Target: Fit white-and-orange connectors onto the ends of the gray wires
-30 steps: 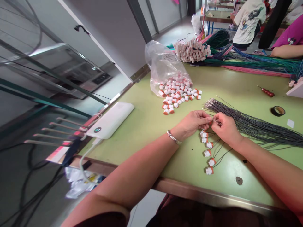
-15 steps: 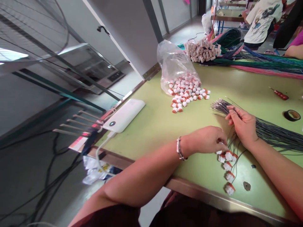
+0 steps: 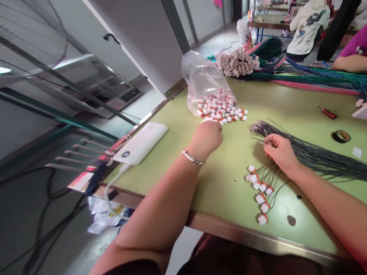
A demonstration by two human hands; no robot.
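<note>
Left hand [image 3: 208, 140] is curled over small white-and-orange plastic connectors [image 3: 219, 115] piled on the green tabletop [image 3: 226, 164]; its hold cannot be told. Right hand [image 3: 281, 153] pinches thin dark-grey wires [image 3: 272, 170]. Connectors appear light, rigid: grip opposite sides. Wires appear limp: hold near the metal tips [image 3: 261, 142].

A grey workroom, seen from our green-topped table [image 3: 156, 172].
Ahead of us stands a broad grey panel [image 3: 140, 34] with a white strip [image 3: 126, 53] down its left edge; on its right runs a dark upright post [image 3: 176, 25], with paler wall sections [image 3: 195, 13] beyond. To our left, slanting green bars [image 3: 74, 120] cross in front of a low metal-framed unit [image 3: 94, 88], above a grey floor [image 3: 74, 223]. Farther off, we see pale, shiny floor and another workbench [image 3: 269, 25] on blue legs. Light leaves a soft sheen on our tabletop near its metal-trimmed front edge [image 3: 229, 229].
</note>
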